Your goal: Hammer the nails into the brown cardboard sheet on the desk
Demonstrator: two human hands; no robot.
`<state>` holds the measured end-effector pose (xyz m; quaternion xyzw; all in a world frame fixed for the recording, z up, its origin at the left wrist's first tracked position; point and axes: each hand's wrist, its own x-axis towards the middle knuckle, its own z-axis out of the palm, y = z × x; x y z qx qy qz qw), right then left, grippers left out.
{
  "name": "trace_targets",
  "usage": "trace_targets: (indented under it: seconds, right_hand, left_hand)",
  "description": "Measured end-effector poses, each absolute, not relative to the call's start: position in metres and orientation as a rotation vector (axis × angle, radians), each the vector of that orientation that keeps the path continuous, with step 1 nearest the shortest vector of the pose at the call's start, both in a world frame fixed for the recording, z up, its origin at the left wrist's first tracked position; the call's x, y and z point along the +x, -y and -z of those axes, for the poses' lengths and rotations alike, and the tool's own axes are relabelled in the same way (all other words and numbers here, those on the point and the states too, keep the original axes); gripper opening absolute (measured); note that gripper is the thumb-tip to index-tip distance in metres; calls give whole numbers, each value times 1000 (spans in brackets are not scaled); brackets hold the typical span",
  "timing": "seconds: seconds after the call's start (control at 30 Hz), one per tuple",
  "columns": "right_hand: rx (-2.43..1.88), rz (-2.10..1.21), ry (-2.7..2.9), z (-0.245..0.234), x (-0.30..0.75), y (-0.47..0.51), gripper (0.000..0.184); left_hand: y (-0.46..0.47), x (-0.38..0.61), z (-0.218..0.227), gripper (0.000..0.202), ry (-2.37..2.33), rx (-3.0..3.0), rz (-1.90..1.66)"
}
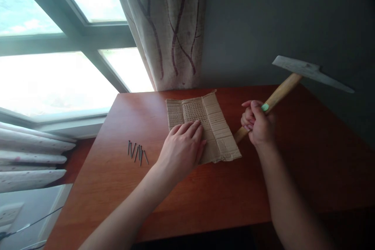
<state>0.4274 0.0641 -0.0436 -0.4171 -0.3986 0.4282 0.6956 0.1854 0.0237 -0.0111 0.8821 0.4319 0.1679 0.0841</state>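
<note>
A folded piece of brown cardboard, full of small holes near its far end, lies flat on the reddish wooden table. My left hand rests palm down on the cardboard's near left part, fingers stretched out. My right hand is wrapped round the wooden handle of a hammer. The hammer's grey metal head is raised above the table to the right of the cardboard.
Several dark nails lie together on the table left of my left hand. A patterned curtain hangs behind the table beside a bright window. A grey wall runs along the far edge.
</note>
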Motion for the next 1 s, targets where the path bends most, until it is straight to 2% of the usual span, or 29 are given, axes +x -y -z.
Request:
trace_targets:
  seconds: [0.2, 0.3, 0.47, 0.57, 0.7, 0.83, 1.0]
  right_hand:
    - [-937, -1001, 907, 39, 423, -58, 24]
    - [-981, -1007, 916, 38, 422, -56, 24]
    - [-1046, -1041, 927, 39, 421, -54, 25]
    - [-1097, -1068, 930, 39, 420, -53, 28]
    - [-1193, -1104, 977, 37, 417, -51, 37]
    - [-1323, -1085, 1015, 38, 414, -50, 45]
    - [-1458, -927, 1117, 42, 413, -52, 45]
  left_hand:
    - [-22, 184, 13, 37, -1288, 2684, -576]
    - [-29, 172, 10, 31, -1305, 2573, -818]
    - [-59, 135, 16, 19, -1641, 2110, -1231]
    - [-77, 119, 32, 30, -1694, 1728, -1177]
    - [-85, 118, 46, 49, -1538, 1426, -1019]
    - [-80, 130, 46, 46, -1361, 1283, -974]
    - [-74, 144, 50, 43, -1099, 960, -1001]
